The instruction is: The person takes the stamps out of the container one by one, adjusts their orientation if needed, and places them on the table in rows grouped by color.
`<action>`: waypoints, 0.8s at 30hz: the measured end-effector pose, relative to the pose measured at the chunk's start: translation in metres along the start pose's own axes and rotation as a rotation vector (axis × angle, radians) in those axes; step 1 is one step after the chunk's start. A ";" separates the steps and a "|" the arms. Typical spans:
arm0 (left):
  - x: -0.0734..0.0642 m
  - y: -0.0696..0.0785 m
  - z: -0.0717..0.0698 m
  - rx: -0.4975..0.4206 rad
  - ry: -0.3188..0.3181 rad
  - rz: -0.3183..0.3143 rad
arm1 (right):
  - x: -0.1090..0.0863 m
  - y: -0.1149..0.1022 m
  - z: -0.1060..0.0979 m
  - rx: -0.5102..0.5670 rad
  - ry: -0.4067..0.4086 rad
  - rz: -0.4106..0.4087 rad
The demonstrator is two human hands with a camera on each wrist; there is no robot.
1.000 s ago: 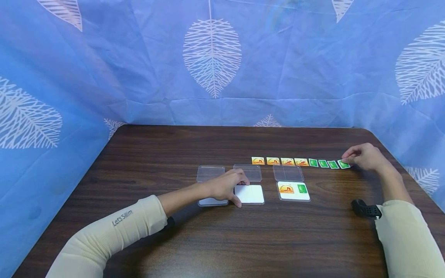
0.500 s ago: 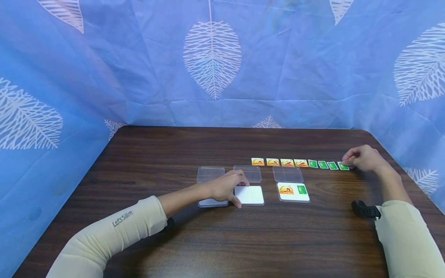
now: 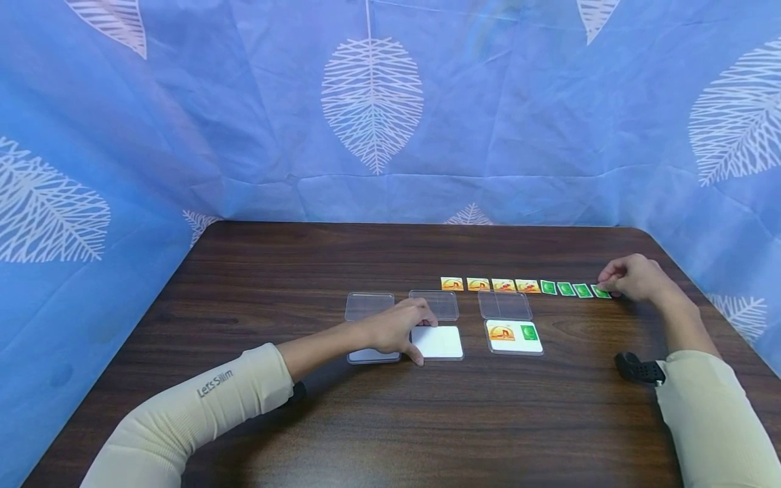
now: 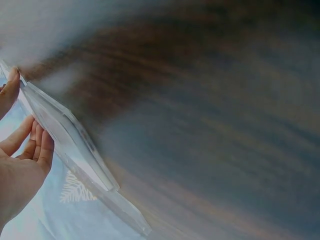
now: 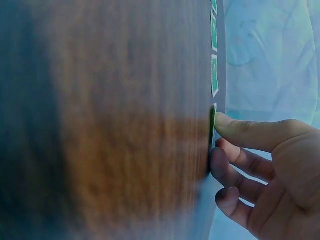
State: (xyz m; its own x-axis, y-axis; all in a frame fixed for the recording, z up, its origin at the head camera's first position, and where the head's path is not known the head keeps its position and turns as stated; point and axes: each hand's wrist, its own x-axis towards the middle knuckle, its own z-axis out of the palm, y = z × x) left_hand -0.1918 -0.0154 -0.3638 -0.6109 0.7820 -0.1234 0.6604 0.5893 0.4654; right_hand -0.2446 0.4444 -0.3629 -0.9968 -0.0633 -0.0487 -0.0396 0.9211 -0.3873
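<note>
One green stamp [image 3: 601, 292], the endmost of a row, was pinched between the thumb and bent fingers of the right hand [image 3: 634, 276]. Whether it lay wholly flat on the dark wooden table [image 3: 464, 420] or was tipped up a little, I could not tell. Just left of that pinch, three more green stamps [image 3: 565, 289] lay side by side, and farther left along the same row came four orange stamps [image 3: 478, 284].

Well left of the right hand, and nearer the person than the row, was the right case [image 3: 516, 348]. On its white face an orange picture stamp [image 3: 502, 333] and a small green picture stamp [image 3: 529, 333] sat apart; its clear lid [image 3: 505, 306] lay on the far side.

The left hand [image 3: 396, 327] held the middle case [image 3: 442, 343] by its left end, thumb at the near edge and fingers at the far edge, spread apart across the case. Plain white showed right of that grip, with another clear lid [image 3: 442, 305] just beyond the fingers. Beneath and left of this hand, partly hidden by it, was the left case [image 3: 373, 356], whose lid [image 3: 369, 305] showed beyond the forearm. Beyond both hands hung a blue cloth [image 3: 274, 102] patterned with white leaves.
</note>
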 end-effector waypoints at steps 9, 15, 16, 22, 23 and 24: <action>0.000 0.002 -0.001 -0.004 -0.010 0.008 | -0.011 -0.013 -0.006 -0.005 0.104 -0.045; 0.001 0.005 -0.008 0.010 -0.019 0.030 | -0.021 -0.037 -0.009 0.014 0.129 -0.126; 0.002 0.007 -0.009 0.029 -0.019 0.035 | -0.023 -0.040 -0.009 0.016 0.132 -0.139; 0.016 0.027 -0.011 0.096 0.021 0.053 | -0.027 -0.055 -0.009 0.039 0.145 -0.171; 0.020 0.031 -0.010 0.090 0.031 0.055 | -0.028 -0.057 -0.008 0.041 0.148 -0.170; 0.024 0.035 -0.009 0.084 0.041 0.059 | -0.028 -0.058 -0.008 0.041 0.155 -0.173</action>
State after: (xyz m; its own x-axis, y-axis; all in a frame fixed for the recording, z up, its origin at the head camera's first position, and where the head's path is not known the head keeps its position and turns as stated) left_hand -0.1873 0.0227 -0.3424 -0.5864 0.8078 -0.0608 0.7290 0.5589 0.3951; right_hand -0.2152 0.3958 -0.3314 -0.9743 -0.1563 0.1620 -0.2110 0.8850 -0.4151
